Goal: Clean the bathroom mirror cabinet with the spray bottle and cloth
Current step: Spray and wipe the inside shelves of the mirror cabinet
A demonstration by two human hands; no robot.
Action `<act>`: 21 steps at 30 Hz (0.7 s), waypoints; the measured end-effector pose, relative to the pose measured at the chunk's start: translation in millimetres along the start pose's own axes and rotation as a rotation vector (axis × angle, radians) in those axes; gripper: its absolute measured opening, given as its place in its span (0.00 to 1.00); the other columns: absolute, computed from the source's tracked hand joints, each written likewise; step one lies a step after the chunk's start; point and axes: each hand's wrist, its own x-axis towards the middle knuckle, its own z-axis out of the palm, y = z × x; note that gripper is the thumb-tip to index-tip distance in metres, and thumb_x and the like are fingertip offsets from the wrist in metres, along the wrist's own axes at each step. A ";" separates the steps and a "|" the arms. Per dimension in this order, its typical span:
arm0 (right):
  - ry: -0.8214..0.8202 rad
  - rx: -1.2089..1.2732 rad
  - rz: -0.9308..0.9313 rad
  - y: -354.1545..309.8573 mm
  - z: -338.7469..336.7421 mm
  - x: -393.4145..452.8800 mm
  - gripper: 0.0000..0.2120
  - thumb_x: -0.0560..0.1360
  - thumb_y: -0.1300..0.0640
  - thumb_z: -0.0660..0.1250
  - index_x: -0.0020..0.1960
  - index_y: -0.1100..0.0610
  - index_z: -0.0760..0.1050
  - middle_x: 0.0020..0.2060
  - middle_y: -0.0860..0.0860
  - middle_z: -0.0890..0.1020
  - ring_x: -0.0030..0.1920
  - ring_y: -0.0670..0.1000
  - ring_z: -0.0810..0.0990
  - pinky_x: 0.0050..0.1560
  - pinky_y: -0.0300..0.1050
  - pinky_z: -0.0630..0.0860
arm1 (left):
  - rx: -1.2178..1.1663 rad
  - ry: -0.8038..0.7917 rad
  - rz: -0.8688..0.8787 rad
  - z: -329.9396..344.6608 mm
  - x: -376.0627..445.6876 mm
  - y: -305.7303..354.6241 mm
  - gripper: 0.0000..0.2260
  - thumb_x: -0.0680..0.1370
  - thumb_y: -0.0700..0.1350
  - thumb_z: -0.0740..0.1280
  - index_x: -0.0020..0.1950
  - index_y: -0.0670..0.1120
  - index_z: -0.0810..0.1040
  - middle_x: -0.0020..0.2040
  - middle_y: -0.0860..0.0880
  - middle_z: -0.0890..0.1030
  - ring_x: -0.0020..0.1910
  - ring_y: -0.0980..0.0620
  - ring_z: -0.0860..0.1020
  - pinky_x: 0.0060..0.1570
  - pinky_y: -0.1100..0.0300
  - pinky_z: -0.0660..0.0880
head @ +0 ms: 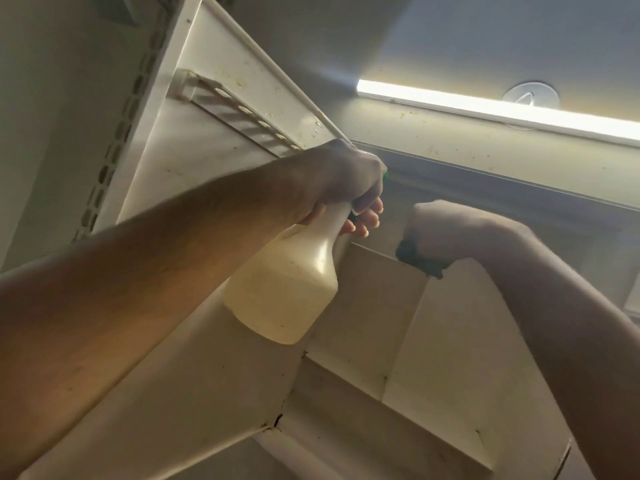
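I look steeply up into the open mirror cabinet (367,327), cream-coloured with shelves and dividers. My left hand (343,181) grips the neck and trigger of a translucent spray bottle (287,285) holding pale yellowish liquid, raised toward the cabinet's upper part. To the right, my right hand (436,230) is fisted round a dark cloth (415,258) and presses it on the top edge of a shelf divider. The bottle's nozzle is hidden behind my left hand.
The open cabinet door (214,109) slants up at the left, with a slotted rack and dirty specks on its inner face. A lit tube light (485,105) runs above the cabinet along the stained wall. A round ceiling fitting (530,93) sits behind it.
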 end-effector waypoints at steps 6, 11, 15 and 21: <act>0.253 0.641 -0.019 44.4 3.5 -40.7 0.13 0.65 0.67 0.59 0.37 0.56 0.80 0.33 0.57 0.82 0.34 0.58 0.78 0.34 0.49 0.76 | -0.020 0.021 0.018 11.5 1.7 -14.1 0.13 0.70 0.32 0.59 0.46 0.34 0.81 0.36 0.43 0.85 0.35 0.46 0.83 0.37 0.59 0.81; 0.588 0.888 0.067 61.1 32.5 -55.3 0.19 0.67 0.62 0.60 0.50 0.49 0.83 0.41 0.49 0.86 0.45 0.56 0.84 0.45 0.60 0.82 | -0.077 0.118 0.040 31.7 5.3 -20.0 0.10 0.74 0.33 0.58 0.43 0.38 0.79 0.44 0.36 0.85 0.41 0.42 0.82 0.41 0.49 0.84; 0.715 0.886 0.153 66.4 39.1 -65.5 0.21 0.64 0.63 0.58 0.50 0.50 0.83 0.41 0.49 0.85 0.46 0.54 0.83 0.45 0.59 0.82 | -0.145 0.173 0.049 42.4 21.2 -31.8 0.10 0.77 0.35 0.59 0.39 0.46 0.75 0.40 0.36 0.82 0.39 0.42 0.80 0.42 0.46 0.82; 0.813 0.817 0.211 75.1 38.4 -73.8 0.23 0.69 0.70 0.59 0.55 0.53 0.83 0.45 0.51 0.85 0.47 0.54 0.81 0.43 0.55 0.83 | -0.056 0.253 0.087 51.8 41.4 -39.6 0.13 0.79 0.41 0.61 0.37 0.38 0.79 0.34 0.36 0.84 0.26 0.45 0.76 0.28 0.59 0.72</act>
